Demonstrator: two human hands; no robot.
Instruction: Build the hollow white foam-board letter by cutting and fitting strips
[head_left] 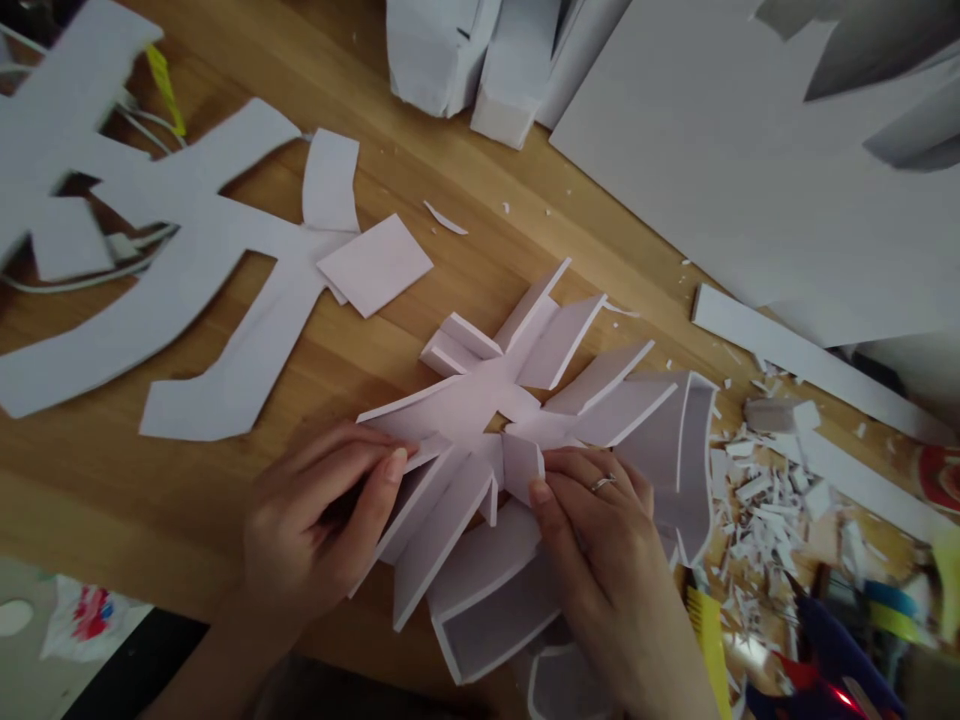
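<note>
A white foam-board structure (480,395) with upright walls along its branching edges lies in front of me on the wooden table. My left hand (322,515) is closed on its left side, thumb and fingers pinching one of the thin walls. A small foam-board panel (523,465) stands near the structure's middle, gripped between the thumb and fingers of my right hand (600,530), which wears a ring. Whether that panel is fixed to the base I cannot tell. Curved walled sections (495,600) sit below and to the right, partly hidden behind my right hand.
Flat white cut-out shapes (202,240) lie at the left over white cables, with a loose rectangular piece (375,265) beside them. Small white scraps (765,515) are heaped at the right, near a blue and red tool (832,650). A large white board (712,150) covers the back right.
</note>
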